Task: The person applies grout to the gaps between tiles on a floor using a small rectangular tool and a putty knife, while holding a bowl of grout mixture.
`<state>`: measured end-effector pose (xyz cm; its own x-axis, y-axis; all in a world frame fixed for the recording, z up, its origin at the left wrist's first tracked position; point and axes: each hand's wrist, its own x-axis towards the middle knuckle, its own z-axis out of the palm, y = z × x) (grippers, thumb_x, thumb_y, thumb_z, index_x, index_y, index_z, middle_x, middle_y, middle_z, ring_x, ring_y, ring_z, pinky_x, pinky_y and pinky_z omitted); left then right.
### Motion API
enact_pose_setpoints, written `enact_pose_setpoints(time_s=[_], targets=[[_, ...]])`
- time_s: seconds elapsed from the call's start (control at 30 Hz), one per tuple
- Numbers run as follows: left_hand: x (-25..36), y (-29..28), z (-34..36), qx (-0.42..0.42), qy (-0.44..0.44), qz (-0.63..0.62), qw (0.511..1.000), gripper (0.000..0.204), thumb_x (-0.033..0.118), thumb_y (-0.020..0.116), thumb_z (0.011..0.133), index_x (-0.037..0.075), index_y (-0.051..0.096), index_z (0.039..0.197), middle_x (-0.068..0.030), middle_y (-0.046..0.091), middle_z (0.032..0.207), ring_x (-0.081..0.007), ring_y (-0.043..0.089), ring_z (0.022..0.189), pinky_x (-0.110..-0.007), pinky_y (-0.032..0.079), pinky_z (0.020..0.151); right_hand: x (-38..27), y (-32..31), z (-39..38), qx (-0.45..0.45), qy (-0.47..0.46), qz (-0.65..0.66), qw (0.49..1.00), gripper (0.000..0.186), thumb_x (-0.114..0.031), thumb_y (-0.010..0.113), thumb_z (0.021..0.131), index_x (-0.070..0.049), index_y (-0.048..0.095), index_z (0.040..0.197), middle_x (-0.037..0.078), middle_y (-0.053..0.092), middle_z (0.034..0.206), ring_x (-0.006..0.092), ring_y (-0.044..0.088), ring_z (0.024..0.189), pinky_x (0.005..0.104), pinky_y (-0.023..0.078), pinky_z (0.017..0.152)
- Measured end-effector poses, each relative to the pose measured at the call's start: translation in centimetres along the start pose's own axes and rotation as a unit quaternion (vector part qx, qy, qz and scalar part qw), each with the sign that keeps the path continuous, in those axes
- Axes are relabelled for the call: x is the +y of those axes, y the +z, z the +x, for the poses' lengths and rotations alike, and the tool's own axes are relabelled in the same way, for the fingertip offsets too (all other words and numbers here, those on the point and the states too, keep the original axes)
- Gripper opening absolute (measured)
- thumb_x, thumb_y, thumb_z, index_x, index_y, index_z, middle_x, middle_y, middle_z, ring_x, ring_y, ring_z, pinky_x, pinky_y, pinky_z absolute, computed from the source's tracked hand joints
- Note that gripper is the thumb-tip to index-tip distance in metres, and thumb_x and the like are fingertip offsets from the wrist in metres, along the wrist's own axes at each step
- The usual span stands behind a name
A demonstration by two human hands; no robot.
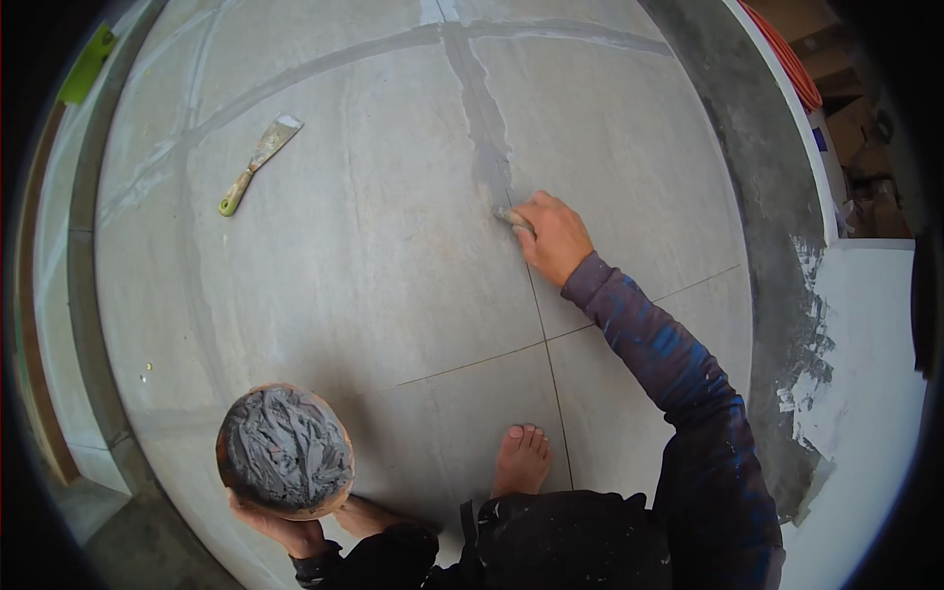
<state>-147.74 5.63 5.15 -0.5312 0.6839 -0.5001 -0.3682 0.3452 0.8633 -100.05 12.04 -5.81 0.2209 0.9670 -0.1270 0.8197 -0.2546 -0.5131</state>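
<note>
Head view: right hand [557, 236] clamped on a small tool [517, 219], its tip at the joint line [536, 297] between floor tiles [413, 256]. Tool looks light and stiff; best held by the handle, close to the tip. Left hand [280, 529] closed on the near side of the bowl [331, 503], fingers mostly hidden beneath; bowl is low left, above the floor. Likely heavy for one hand; support from below, since a smeared rim could be slippery. Contents: grey paste [285, 447], filling much of the bowl, ridged and folded; probably soft, thick, sticky. Scraper [258, 165] lies upper left, on the tiles, untouched.
</note>
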Motion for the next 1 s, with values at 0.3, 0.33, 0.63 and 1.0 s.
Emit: enact_pose_setpoints(time_s=[0.3, 0.33, 0.63, 1.0], targets=[[-4.5, 2.9, -0.9, -0.027, -0.003, 0.034, 0.999, 0.072, 0.059, 0.042, 0.101, 0.006, 0.047, 0.149, -0.011, 0.049, 0.152, -0.0315, 0.049, 0.138, -0.047, 0.04, 0.115, 6.8, 0.0, 15.4, 0.042, -0.097, -0.09, 0.99, 0.026, -0.003, 0.054, 0.094, -0.011, 0.071, 0.112, 0.006, 0.071, 0.112, 0.0298, 0.058, 0.107, 0.0424, 0.043, 0.096], [-4.6, 3.4, -0.8, -0.024, 0.005, 0.041, 0.999, 0.072, 0.06, 0.041, 0.1, 0.006, 0.047, 0.149, -0.011, 0.049, 0.152, -0.0318, 0.049, 0.138, -0.048, 0.04, 0.115, 6.8, 0.0, 14.7, 0.023, -0.101, -0.086, 0.991, 0.026, -0.003, 0.054, 0.094, -0.011, 0.071, 0.113, 0.005, 0.071, 0.114, 0.0294, 0.058, 0.108, 0.0423, 0.042, 0.096], [-3.9, 1.2, -0.7, -0.06, 0.003, 0.025, 0.998, 0.069, 0.057, 0.043, 0.101, 0.007, 0.048, 0.148, -0.0108, 0.05, 0.15, -0.0304, 0.049, 0.137, -0.047, 0.04, 0.113, 5.3, 0.8, -9.9, 0.01, -0.128, -0.048, 0.991, 0.029, 0.002, 0.061, 0.085, -0.005, 0.07, 0.112, 0.009, 0.067, 0.11, 0.029, 0.058, 0.104, 0.0415, 0.049, 0.091], [-2.8, 1.3, -0.4, -0.08, -0.014, 0.026, 0.996, 0.069, 0.058, 0.043, 0.101, 0.008, 0.048, 0.148, -0.0106, 0.049, 0.151, -0.0304, 0.048, 0.138, -0.047, 0.039, 0.113, 0.0, 3.7, 7.4, 0.172, -0.079, -0.169, 0.967, 0.02, -0.006, 0.068, 0.086, -0.003, 0.074, 0.105, 0.012, 0.062, 0.102, 0.0299, 0.062, 0.101, 0.04, 0.054, 0.086]])
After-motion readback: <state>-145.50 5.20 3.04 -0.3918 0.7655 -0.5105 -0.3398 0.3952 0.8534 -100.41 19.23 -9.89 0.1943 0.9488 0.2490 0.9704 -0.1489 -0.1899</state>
